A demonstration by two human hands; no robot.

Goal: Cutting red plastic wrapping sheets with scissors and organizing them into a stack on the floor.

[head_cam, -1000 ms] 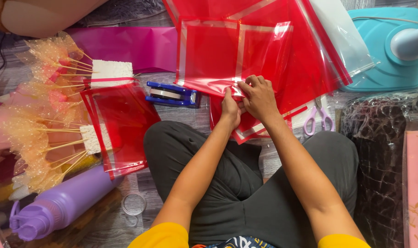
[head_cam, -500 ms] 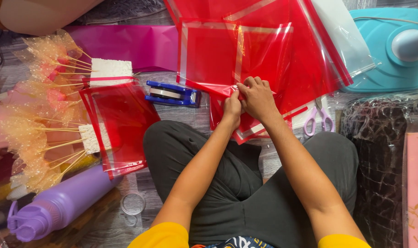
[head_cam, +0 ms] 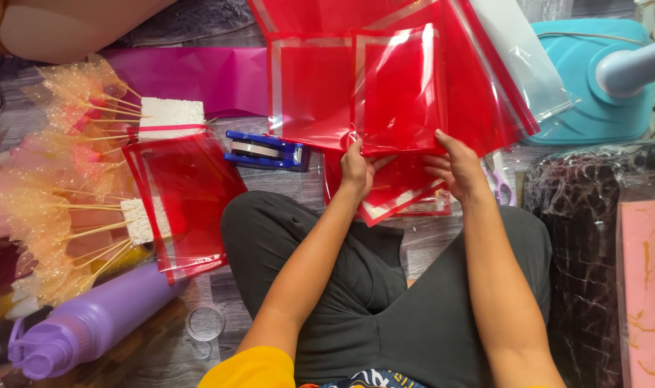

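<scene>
– What do you have on the wooden floor (head_cam: 162, 359)?
– To your left, a purple bottle (head_cam: 83, 327), a stack of red sheets (head_cam: 187, 205) and a blue tape dispenser (head_cam: 264, 150); ahead, a teal fan base (head_cam: 590, 86).

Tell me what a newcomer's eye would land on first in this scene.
First, the red cellophane sheet with pale borders, held up at centre by the left hand and right hand, over more red sheets. Next, at far left, the golden net-wrapped skewers stuck in white foam blocks, with a purple bottle lying below them. A blue tape dispenser sits just left of the hands.
</scene>
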